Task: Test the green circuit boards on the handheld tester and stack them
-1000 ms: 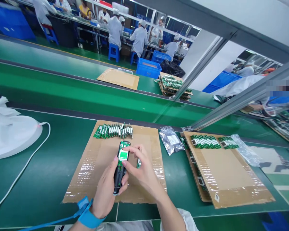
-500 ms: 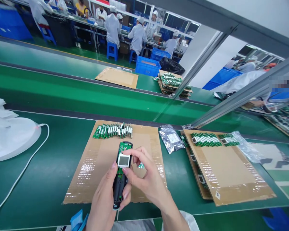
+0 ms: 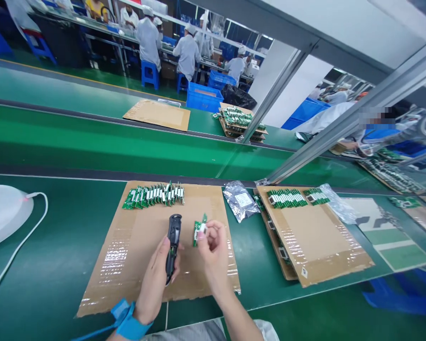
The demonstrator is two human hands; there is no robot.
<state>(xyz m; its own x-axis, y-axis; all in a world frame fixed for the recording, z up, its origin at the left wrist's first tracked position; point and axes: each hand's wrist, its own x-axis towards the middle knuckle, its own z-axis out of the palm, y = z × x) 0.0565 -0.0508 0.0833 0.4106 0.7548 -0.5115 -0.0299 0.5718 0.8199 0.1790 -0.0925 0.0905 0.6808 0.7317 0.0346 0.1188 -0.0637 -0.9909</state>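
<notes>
My left hand (image 3: pixel 157 272) is closed around a black plastic housing (image 3: pixel 173 244), long and narrow, held tilted over the cardboard sheet (image 3: pixel 145 255). Its inside faces up, without the board. Between thumb and fingers of my right hand (image 3: pixel 213 244) is a small green circuit board (image 3: pixel 203 223) with a white-framed part, held on edge. Just left of those fingertips another green circuit board (image 3: pixel 196 234) lies on the cardboard; my fingers partly cover it. A row of circuit boards (image 3: pixel 156 195) leans along the sheet's far edge. A blue wrist strap (image 3: pixel 129 322) is on my left wrist.
Right of the sheet lies a silvery bag (image 3: pixel 239 201). Beyond it, stacked cardboard (image 3: pixel 326 241) carries more boards (image 3: pixel 287 198). A white lamp-like base (image 3: pixel 7 213) with a cable stands left. Behind the green ledge are another cardboard sheet (image 3: pixel 158 115), a metal post (image 3: pixel 275 94) and seated co-workers.
My right hand has lifted the circuit board out of the black housing and moved it to the right, above the cardboard. The housing stays in my left hand. The camera view has shifted.
</notes>
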